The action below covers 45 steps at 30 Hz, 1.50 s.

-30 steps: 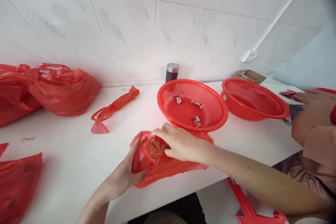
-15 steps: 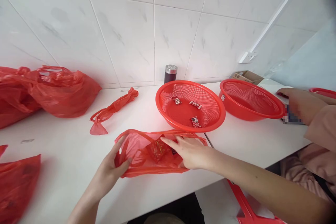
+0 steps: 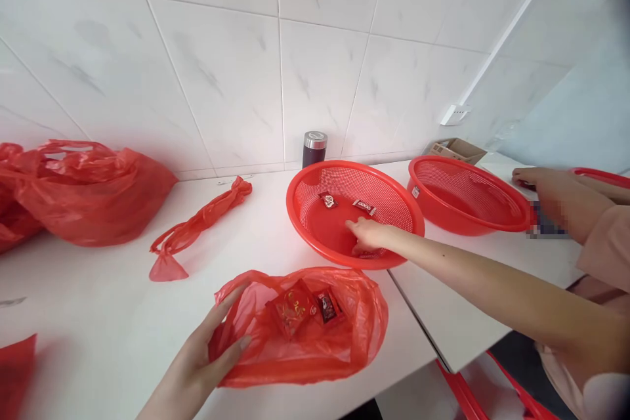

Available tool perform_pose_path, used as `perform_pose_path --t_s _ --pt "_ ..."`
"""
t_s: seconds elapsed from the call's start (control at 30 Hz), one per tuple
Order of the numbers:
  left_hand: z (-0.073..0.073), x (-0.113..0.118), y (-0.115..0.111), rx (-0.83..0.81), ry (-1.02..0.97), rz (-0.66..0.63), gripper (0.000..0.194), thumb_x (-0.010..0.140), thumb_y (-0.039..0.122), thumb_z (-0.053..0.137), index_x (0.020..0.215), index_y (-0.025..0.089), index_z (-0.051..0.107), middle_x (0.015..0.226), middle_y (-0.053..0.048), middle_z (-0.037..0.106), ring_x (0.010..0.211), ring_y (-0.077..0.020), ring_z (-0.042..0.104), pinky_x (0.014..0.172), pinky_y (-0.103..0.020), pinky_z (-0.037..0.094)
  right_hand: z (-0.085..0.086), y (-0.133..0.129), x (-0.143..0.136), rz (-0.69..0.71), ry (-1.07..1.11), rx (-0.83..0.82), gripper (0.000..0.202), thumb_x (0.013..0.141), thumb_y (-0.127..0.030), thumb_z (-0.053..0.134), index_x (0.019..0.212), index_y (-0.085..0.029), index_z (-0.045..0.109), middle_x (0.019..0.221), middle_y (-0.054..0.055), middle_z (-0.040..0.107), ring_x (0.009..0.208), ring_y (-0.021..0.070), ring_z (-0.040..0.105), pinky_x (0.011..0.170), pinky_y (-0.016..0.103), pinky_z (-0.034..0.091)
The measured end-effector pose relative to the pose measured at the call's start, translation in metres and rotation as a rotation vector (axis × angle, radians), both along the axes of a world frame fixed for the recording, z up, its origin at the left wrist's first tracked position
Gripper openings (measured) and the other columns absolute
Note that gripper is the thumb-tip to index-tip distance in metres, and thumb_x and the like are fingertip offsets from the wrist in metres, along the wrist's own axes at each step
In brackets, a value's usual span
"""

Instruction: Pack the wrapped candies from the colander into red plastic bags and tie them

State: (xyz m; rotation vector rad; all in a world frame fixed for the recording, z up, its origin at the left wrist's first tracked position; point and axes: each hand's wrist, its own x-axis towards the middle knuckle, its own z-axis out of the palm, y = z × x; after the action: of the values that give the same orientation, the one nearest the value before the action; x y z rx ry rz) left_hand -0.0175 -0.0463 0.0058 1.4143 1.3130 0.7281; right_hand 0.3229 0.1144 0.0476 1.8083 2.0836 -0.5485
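In front of me a red plastic bag (image 3: 354, 354) lies with its mouth wide. My left hand (image 3: 207, 348) grips its left rim, thumb and fingers apart along the edge. Inside the bag are a red packet with gold print (image 3: 294, 308) and a small dark-red wrapped snack (image 3: 327, 307). My right hand (image 3: 369, 236) reaches into a red mesh basket (image 3: 308, 239), index finger stretched out and thumb lowered. Beneath it a small packet (image 3: 369, 254) is mostly hidden. Two more small wrapped snacks, one brown and white (image 3: 328, 200) and one dark red (image 3: 364, 207), lie toward the back.
A second red basket (image 3: 438, 216) stands at the right, near a co-worker's hand (image 3: 546, 187). A dark flask (image 3: 314, 151) and a cardboard box (image 3: 457, 149) are by the wall. Full red bags (image 3: 98, 203) and a twisted red bag (image 3: 201, 223) lie at left.
My right hand has left the plastic bag and moved up into the near basket. The bag's mouth has spread wider, showing the snacks inside. My left hand stays on its rim.
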Motion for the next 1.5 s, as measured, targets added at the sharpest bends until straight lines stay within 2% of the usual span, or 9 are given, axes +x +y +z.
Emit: perform_pose_path --t_s 0.03,0.1,0.23,0.47,0.67,0.83,1.07,1.33,1.5 --pt "-0.001 -0.001 0.001 -0.007 -0.002 0.003 0.068 0.088 0.049 0.055 0.149 0.034 0.030 0.146 -0.002 0.048 0.129 -0.0273 0.049 0.103 -0.035 0.046 -0.004 0.007 0.001 0.003 -0.012 -0.037 0.053 0.062 -0.025 0.083 0.111 -0.017 0.063 0.103 0.012 0.064 0.082 0.0251 0.065 0.064 0.032 0.051" --pt "-0.002 -0.001 0.003 -0.026 -0.002 0.018 0.068 0.087 0.050 0.056 0.148 0.035 0.030 0.149 0.000 0.046 0.131 -0.0275 0.048 0.104 -0.036 0.046 -0.005 0.023 0.004 -0.002 -0.028 -0.072 0.038 0.070 -0.024 0.080 0.104 -0.017 0.065 0.100 0.008 0.065 0.079 0.0196 0.064 0.066 0.031 0.052" --pt "0.001 0.005 0.004 -0.019 -0.006 0.117 0.065 0.085 0.053 0.056 0.145 0.036 0.037 0.149 0.003 0.045 0.135 -0.0267 0.043 0.109 -0.037 0.039 -0.003 0.064 0.018 -0.100 -0.068 0.069 0.032 0.094 -0.033 0.056 0.121 -0.017 0.056 0.121 0.009 0.058 0.100 0.0197 0.060 0.084 0.040 0.053" --pt "-0.003 0.004 0.007 0.014 0.048 0.166 0.069 0.084 0.055 0.056 0.146 0.030 0.038 0.148 -0.001 0.046 0.137 -0.0284 0.040 0.109 -0.039 0.038 -0.024 0.101 0.031 -0.218 -0.041 0.112 0.034 0.093 -0.034 0.057 0.122 -0.016 0.056 0.120 0.009 0.058 0.101 0.0206 0.061 0.084 0.041 0.053" --pt "-0.002 0.008 0.009 0.000 0.026 0.169 0.072 0.084 0.054 0.057 0.148 0.032 0.034 0.148 -0.001 0.047 0.135 -0.0295 0.043 0.109 -0.040 0.039 -0.030 0.122 -0.003 -0.130 0.116 0.242 0.036 0.094 -0.036 0.056 0.125 -0.017 0.054 0.123 0.009 0.057 0.103 0.0212 0.060 0.086 0.042 0.052" --pt "-0.002 0.006 0.006 -0.043 -0.012 0.145 0.071 0.086 0.053 0.055 0.149 0.030 0.032 0.149 -0.002 0.045 0.136 -0.0289 0.041 0.108 -0.039 0.041 -0.039 0.121 -0.025 -0.038 0.193 0.220 0.035 0.093 -0.034 0.056 0.124 -0.018 0.055 0.124 0.009 0.057 0.104 0.0214 0.060 0.087 0.043 0.052" --pt "0.000 0.004 0.000 -0.013 -0.023 0.136 0.071 0.085 0.049 0.058 0.149 0.032 0.032 0.144 -0.002 0.051 0.127 -0.0295 0.052 0.100 -0.037 0.049 -0.031 0.104 -0.016 0.002 0.215 0.064 0.031 0.093 -0.034 0.057 0.120 -0.016 0.057 0.118 0.008 0.059 0.099 0.0195 0.061 0.084 0.040 0.053" --pt "0.003 0.010 -0.007 0.040 0.037 0.125 0.071 0.088 0.052 0.052 0.150 0.028 0.029 0.151 -0.007 0.042 0.138 -0.0281 0.038 0.108 -0.040 0.040 -0.036 0.080 -0.025 -0.052 0.170 0.152 0.034 0.093 -0.035 0.057 0.122 -0.017 0.056 0.122 0.009 0.058 0.104 0.0212 0.060 0.087 0.042 0.052" --pt "0.004 0.010 -0.011 0.037 0.053 0.153 0.072 0.087 0.052 0.054 0.150 0.027 0.030 0.137 -0.008 0.057 0.128 -0.0300 0.051 0.099 -0.037 0.049 -0.031 0.074 -0.034 -0.064 0.153 0.134 0.032 0.093 -0.034 0.056 0.121 -0.017 0.057 0.121 0.009 0.058 0.102 0.0205 0.060 0.086 0.041 0.052"
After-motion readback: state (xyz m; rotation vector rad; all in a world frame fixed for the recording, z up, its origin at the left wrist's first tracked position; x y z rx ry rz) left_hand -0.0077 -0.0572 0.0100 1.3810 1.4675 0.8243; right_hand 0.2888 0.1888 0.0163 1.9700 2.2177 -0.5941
